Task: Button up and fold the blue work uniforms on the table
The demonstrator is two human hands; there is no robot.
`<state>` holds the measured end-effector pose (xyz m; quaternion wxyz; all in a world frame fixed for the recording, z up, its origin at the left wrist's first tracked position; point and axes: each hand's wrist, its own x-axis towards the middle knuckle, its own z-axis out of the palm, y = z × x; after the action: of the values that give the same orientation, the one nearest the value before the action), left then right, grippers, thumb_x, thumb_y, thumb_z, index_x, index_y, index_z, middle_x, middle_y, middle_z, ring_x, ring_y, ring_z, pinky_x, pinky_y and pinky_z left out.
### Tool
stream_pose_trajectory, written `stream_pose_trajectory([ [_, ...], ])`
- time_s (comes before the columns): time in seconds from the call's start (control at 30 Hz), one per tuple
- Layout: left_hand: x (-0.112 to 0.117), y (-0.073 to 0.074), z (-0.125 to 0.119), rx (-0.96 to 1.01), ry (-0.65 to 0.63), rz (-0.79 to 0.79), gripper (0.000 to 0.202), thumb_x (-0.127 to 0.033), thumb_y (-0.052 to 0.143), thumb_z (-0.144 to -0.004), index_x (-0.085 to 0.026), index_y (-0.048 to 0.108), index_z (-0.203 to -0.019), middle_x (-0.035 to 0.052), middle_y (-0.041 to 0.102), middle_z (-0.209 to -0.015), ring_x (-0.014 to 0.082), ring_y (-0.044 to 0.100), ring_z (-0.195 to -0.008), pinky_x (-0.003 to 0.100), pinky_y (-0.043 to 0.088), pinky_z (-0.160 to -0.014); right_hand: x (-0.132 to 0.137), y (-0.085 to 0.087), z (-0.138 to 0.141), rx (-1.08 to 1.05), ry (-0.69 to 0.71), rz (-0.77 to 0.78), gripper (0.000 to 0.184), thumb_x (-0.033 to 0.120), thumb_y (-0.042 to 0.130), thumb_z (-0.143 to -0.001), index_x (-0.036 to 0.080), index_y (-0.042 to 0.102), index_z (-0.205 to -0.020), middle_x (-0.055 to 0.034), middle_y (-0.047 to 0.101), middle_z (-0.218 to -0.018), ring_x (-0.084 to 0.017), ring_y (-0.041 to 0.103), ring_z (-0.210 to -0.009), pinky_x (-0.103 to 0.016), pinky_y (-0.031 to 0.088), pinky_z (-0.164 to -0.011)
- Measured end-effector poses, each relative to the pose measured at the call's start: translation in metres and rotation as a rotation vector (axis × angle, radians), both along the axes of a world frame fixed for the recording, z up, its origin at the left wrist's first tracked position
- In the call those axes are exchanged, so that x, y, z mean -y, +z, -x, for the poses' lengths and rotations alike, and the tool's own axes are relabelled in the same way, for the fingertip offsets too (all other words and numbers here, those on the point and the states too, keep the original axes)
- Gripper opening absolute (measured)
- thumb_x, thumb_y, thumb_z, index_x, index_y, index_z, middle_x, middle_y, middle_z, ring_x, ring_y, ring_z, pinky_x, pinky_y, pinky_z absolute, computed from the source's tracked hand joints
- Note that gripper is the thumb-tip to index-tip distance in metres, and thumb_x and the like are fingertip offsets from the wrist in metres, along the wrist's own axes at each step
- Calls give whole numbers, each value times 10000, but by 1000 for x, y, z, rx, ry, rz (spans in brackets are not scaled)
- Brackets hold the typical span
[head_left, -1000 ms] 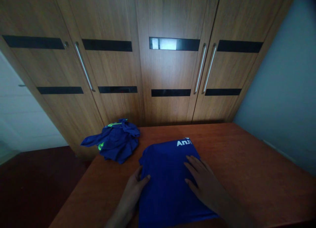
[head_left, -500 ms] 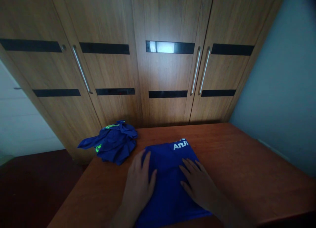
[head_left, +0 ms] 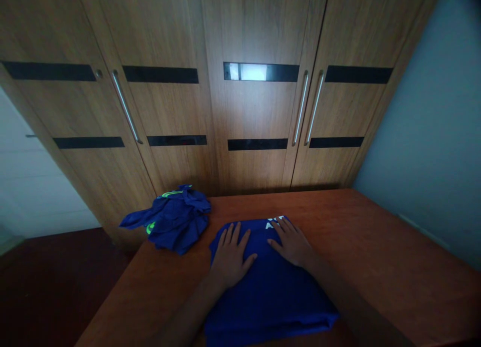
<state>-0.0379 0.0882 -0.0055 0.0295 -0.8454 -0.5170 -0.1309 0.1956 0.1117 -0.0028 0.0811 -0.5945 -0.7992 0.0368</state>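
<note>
A folded blue garment, with part of some white lettering at its far right corner, lies flat on the table. My left hand rests on its far left part, fingers spread and palm down. On the far right part lies my right hand, also flat with the fingers apart, covering some of the lettering. A crumpled blue garment with bright green trim sits at the table's far left corner, apart from both hands.
Behind the table stands a wooden wardrobe with black strips and long metal handles. A pale blue wall borders the right side. Dark floor and a white panel show at the left.
Both hands have moved away from me over the folded garment, the right one onto the lettering. The garment's near part now looks wider, with a thick folded near edge.
</note>
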Motion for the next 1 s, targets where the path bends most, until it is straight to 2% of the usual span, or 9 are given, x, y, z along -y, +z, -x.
stream_pose_trajectory([
  [0.1,-4,-1,-1,2,16,4,684,-629,335,-870,-238,330,-1431,134,250,-1520,338,198,-1392,527,192,-1111,-6,1,0,5,-3,39,733,631,262,-889,159,293,-1450,-110,268,-1512,-277,160,-1403,-465,199,-1103],
  [0.27,-5,1,-3,-7,34,-2,681,-627,333,-870,-235,341,-1426,134,274,-1511,329,213,-1389,522,184,-1113,-2,1,0,56,37,-94,662,576,261,-915,172,331,-1434,-112,270,-1511,-287,173,-1397,-490,163,-1106],
  [0.47,-2,1,-5,-26,65,-53,676,-629,314,-870,-224,379,-1407,153,312,-1491,334,235,-1381,554,116,-1115,37,-7,-3,104,45,-227,641,555,297,-917,144,404,-1397,-144,294,-1495,-316,207,-1383,-521,147,-1104],
  [0.73,0,2,-2,-9,90,-61,687,-649,303,-862,-230,394,-1399,135,321,-1490,336,225,-1383,573,106,-1110,99,-17,-22,50,27,-297,558,522,332,-926,233,406,-1398,-57,275,-1513,-289,236,-1380,-494,273,-1081],
  [0.9,2,5,0,-7,73,-52,643,-611,334,-877,-226,416,-1385,132,341,-1481,332,239,-1379,573,138,-1110,113,-28,-27,35,37,-331,530,479,378,-924,237,411,-1395,-25,255,-1521,-273,224,-1387,-441,328,-1077],
  [1.0,11,7,3,-15,33,-54,607,-568,349,-895,-232,390,-1398,123,314,-1495,329,220,-1387,588,160,-1105,114,-30,-27,10,17,-320,521,464,379,-927,239,409,-1396,-11,230,-1530,-269,213,-1391,-429,346,-1076],
])
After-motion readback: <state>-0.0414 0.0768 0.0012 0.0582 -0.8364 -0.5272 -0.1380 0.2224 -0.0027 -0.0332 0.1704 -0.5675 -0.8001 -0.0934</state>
